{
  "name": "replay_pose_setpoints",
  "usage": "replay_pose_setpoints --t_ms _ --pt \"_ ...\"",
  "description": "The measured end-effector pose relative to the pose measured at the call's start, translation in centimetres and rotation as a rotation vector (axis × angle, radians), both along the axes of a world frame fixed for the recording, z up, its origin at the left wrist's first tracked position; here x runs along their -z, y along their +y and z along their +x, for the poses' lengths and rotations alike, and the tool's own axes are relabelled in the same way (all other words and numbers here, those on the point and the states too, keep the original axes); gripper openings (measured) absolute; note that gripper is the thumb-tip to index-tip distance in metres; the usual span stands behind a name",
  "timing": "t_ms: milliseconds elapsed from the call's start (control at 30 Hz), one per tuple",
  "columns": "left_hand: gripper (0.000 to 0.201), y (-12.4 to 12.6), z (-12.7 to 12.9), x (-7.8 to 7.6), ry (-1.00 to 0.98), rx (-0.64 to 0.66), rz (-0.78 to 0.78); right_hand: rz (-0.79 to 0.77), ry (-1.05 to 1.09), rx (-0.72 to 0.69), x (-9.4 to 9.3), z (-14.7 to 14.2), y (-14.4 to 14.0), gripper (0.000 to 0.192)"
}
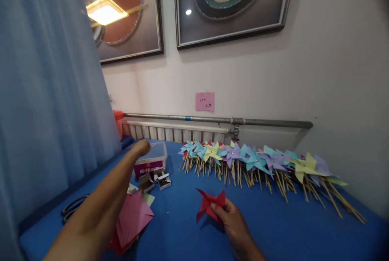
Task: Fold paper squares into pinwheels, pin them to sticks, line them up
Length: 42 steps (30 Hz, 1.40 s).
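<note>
A red paper pinwheel (203, 207) is pinched in my right hand (230, 216), thumb on its centre, just above the blue table. My left arm stretches forward, and my left hand (141, 147) is over the clear plastic tub (159, 152) with a purple label. The fingers of that hand are hidden, so whether it holds anything does not show. Small open boxes (164, 181) stand in front of the tub, one with small dark pieces inside. Pink paper sheets (135, 216) lie in a pile beside my left forearm.
Finished pinwheels on sticks (232, 153) lie in a long row along the wall. Scissors (71, 208) rest at the left, partly behind my forearm. A blue curtain (51, 90) hangs on the left. A metal pipe (273, 123) and an orange basket (118, 123) are at the back.
</note>
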<state>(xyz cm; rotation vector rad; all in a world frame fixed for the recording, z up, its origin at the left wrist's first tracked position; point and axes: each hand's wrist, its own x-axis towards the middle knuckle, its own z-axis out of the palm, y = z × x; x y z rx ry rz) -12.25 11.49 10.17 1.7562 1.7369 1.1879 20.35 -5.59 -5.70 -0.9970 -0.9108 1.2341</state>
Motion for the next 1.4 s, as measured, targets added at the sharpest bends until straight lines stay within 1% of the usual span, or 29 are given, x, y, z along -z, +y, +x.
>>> replay_pose_setpoints --t_ms 67,133,200,333,367,433,500,600,700,800,867,933,1067,1200,1300,1400 --pt "0.015 -0.7 0.3 -0.6 -0.01 0.036 -0.023 0.007 -0.012 0.018 0.1 0.0 0.0 0.031" --pt "0.011 -1.8 1.1 -0.7 -0.051 0.097 -0.044 0.016 -0.02 0.029 0.1 0.0 0.0 0.031" --pt "0.01 -3.0 2.2 -0.4 -0.111 0.15 -0.049 0.017 -0.024 0.027 0.1 0.0 0.0 0.032" --pt "0.018 -5.4 3.7 0.6 -0.237 0.206 -0.052 0.035 -0.017 0.028 0.0 0.0 -0.1 0.031" --pt "0.02 -6.0 3.9 0.8 -0.294 0.224 -0.052 0.04 -0.008 0.025 -0.1 0.0 -0.1 0.031" --pt "0.024 -7.1 4.5 1.4 -0.467 0.289 -0.068 0.036 0.012 0.019 -0.1 0.0 -0.1 0.029" --pt "0.031 -8.1 5.6 2.2 -0.669 0.375 -0.114 0.03 0.031 0.018 -0.2 0.0 -0.2 0.027" --pt "0.037 -9.3 8.1 4.0 -0.85 0.442 -0.143 0.035 0.061 0.021 -0.4 -0.1 -0.4 0.028" --pt "0.039 -9.9 10.4 6.1 -1.02 0.426 -0.114 0.012 0.096 0.007 -0.7 -0.1 -0.7 0.031" --pt "0.039 -10.2 11.6 7.6 -1.14 0.396 -0.139 -0.032 0.14 0.003 -0.8 -0.2 -0.7 0.033" --pt "0.038 -10.2 11.8 8.1 -1.168 0.408 -0.177 -0.052 0.15 0.021 -0.9 -0.2 -0.7 0.034" --pt "0.035 -10.3 11.8 8.3 -1.18 0.425 -0.198 -0.064 0.15 0.033 -1.1 -0.2 -0.7 0.036" --pt "0.032 -10.4 11.9 8.2 -1.202 0.432 -0.199 -0.067 0.167 0.017 -1.9 -0.3 -1.2 0.039" --pt "0.031 -10.5 12.1 8.2 -1.201 0.444 -0.196 -0.059 0.177 0.019 -2.4 -0.4 -1.5 0.038" --pt "0.033 -10.4 12.5 8.4 -1.119 0.391 -0.179 -0.059 0.189 0.031 -2.5 -0.5 -1.5 0.036" --pt "0.041 -10.3 13.1 9.0 -0.896 0.276 -0.112 -0.076 0.209 0.02 -2.6 -0.5 -1.5 0.035"
